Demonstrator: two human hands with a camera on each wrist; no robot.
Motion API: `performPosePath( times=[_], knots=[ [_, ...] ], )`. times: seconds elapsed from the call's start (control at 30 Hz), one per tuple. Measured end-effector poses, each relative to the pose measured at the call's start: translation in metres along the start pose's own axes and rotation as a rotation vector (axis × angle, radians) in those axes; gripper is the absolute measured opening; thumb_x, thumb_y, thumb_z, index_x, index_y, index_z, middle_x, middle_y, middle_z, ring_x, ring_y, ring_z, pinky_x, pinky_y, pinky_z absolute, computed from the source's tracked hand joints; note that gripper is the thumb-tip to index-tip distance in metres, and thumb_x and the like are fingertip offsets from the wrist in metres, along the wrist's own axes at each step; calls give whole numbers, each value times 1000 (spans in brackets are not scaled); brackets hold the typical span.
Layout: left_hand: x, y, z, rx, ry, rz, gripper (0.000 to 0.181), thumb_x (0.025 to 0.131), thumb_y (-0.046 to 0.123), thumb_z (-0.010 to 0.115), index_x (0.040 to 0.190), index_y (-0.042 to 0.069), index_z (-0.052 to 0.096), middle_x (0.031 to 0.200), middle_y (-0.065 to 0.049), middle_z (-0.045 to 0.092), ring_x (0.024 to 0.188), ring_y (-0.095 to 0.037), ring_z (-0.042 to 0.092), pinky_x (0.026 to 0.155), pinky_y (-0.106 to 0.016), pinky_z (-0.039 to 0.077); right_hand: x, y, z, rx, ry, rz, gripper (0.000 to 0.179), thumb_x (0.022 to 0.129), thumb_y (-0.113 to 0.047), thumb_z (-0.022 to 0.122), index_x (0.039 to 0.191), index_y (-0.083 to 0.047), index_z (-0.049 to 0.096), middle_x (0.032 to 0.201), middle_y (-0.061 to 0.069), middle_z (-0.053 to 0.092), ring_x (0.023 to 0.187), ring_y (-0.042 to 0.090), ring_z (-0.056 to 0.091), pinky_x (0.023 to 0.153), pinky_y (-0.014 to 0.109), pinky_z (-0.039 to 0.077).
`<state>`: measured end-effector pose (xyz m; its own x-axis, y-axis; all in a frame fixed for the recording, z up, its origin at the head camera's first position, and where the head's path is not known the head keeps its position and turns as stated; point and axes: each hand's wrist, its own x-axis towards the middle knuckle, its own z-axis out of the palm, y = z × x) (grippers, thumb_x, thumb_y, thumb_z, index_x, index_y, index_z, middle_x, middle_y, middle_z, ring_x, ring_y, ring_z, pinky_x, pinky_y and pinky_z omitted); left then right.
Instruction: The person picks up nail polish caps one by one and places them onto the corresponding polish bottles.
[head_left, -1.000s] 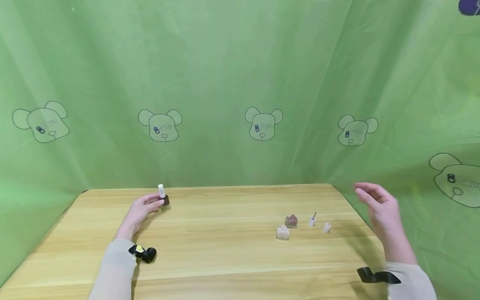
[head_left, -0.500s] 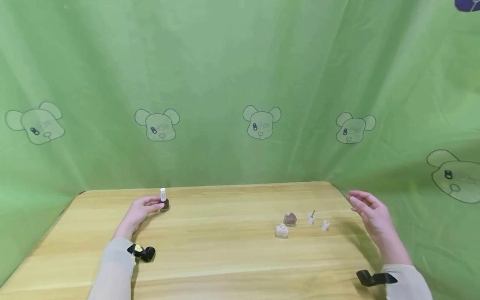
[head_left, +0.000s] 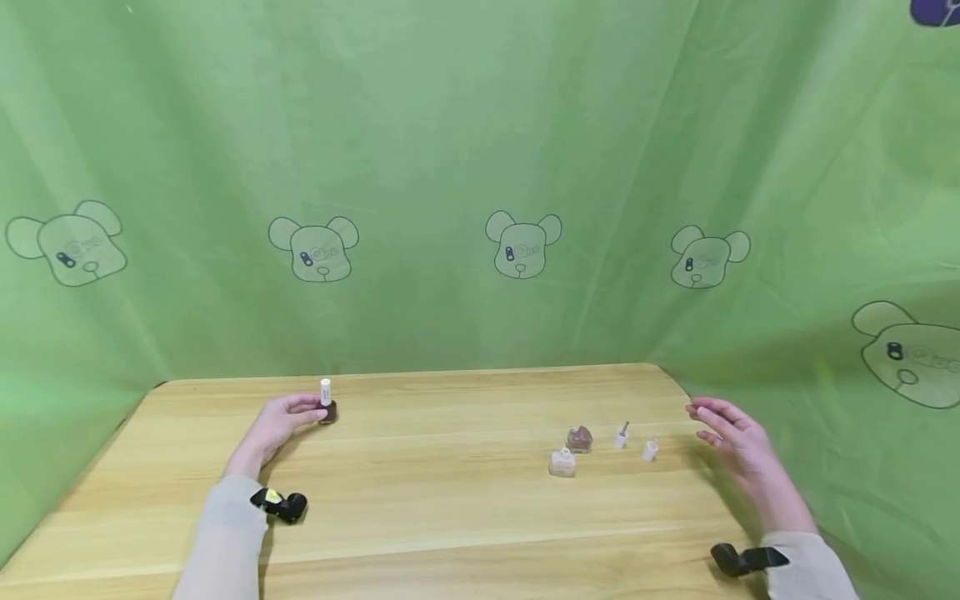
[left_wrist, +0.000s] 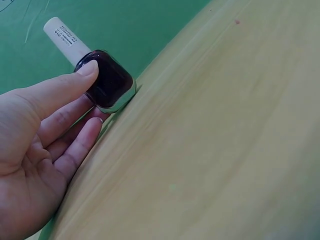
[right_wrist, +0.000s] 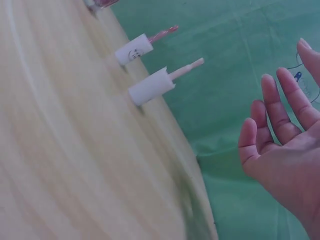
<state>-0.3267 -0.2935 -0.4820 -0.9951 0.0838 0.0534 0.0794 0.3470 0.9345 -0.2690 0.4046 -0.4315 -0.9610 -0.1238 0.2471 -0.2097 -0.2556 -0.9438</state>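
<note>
Between thumb and fingers, my left hand [head_left: 276, 425] pinches a dark nail polish bottle [left_wrist: 111, 82] by its body. Its white cap [left_wrist: 65, 39] is on and points up; the base is at or just above the tabletop. My right hand [head_left: 738, 442] hovers over the table's right side, fingers loosely bent and holding nothing. Nearest to it, a white brush cap [head_left: 650, 451] stands with its pale brush upward. Beside that is another white brush cap [head_left: 621, 438] with a pinkish brush. Left of them are an uncapped pale nail polish bottle [head_left: 562, 464] and a mauve nail polish bottle [head_left: 579, 440].
The wooden table [head_left: 420, 500] has a rounded far right corner. A green curtain [head_left: 420, 167] with bear-face prints hangs behind it and along both sides.
My left hand has lowered the dark nail polish bottle slightly toward the tabletop. My right hand has come down and a little to the left. The loose caps and other bottles stay in place.
</note>
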Motion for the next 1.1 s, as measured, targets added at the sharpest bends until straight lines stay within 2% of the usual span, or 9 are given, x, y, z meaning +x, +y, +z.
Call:
performPosePath(
  times=[0.13, 0.37, 0.57, 0.67, 0.87, 1.0, 1.1],
  knots=[
    [-1, -1, -1, -2, -7, 9, 49, 90, 22, 70, 128, -6, 57, 125, -22, 65, 93, 10, 60, 87, -7, 43, 0, 8, -4, -26, -37, 17, 33, 100, 1, 44, 117, -16, 66, 113, -9, 70, 104, 4, 63, 83, 21, 50],
    [0, -2, -1, 34, -10, 35, 50, 90, 25, 70, 129, -4, 58, 128, -22, 63, 97, 9, 58, 88, -8, 41, -1, 20, -15, -10, -151, 61, 37, 102, 0, 38, 127, -17, 59, 122, -8, 66, 110, 5, 61, 88, 24, 51],
    [-2, -1, -2, 63, -15, 38, 48, 90, 23, 70, 129, -3, 57, 129, -21, 63, 104, -1, 60, 93, -14, 44, -2, 28, -18, -67, -146, 142, 39, 101, 0, 41, 131, -19, 55, 125, -9, 62, 111, 6, 60, 90, 26, 52],
    [-3, -1, -2, 59, -13, 37, 51, 90, 23, 70, 131, -4, 56, 130, -22, 62, 105, -2, 61, 96, -17, 45, 0, 33, -17, -76, -159, 158, 39, 100, 1, 42, 131, -19, 55, 126, -10, 62, 111, 6, 60, 91, 25, 52],
    [-9, -5, -2, -32, 5, 21, 59, 91, 26, 68, 138, -3, 48, 139, -24, 53, 102, 8, 58, 93, -12, 46, 2, 42, -17, -88, -211, 159, 40, 99, 4, 44, 128, -20, 56, 123, -9, 64, 109, 4, 60, 89, 22, 52],
    [-15, -5, -1, -104, 41, 19, 60, 93, 25, 66, 141, -3, 45, 142, -25, 50, 101, 12, 58, 90, -9, 47, 3, 45, -18, -185, -200, 161, 40, 98, 3, 47, 127, -22, 56, 120, -12, 64, 107, 2, 60, 87, 21, 50],
    [-20, -4, -1, -163, 71, 14, 60, 93, 24, 66, 141, -5, 43, 141, -24, 51, 101, 10, 60, 90, -11, 49, 3, 46, -16, -276, -174, 191, 38, 98, -1, 49, 126, -25, 56, 118, -15, 64, 105, 0, 59, 84, 21, 48]
  ],
)
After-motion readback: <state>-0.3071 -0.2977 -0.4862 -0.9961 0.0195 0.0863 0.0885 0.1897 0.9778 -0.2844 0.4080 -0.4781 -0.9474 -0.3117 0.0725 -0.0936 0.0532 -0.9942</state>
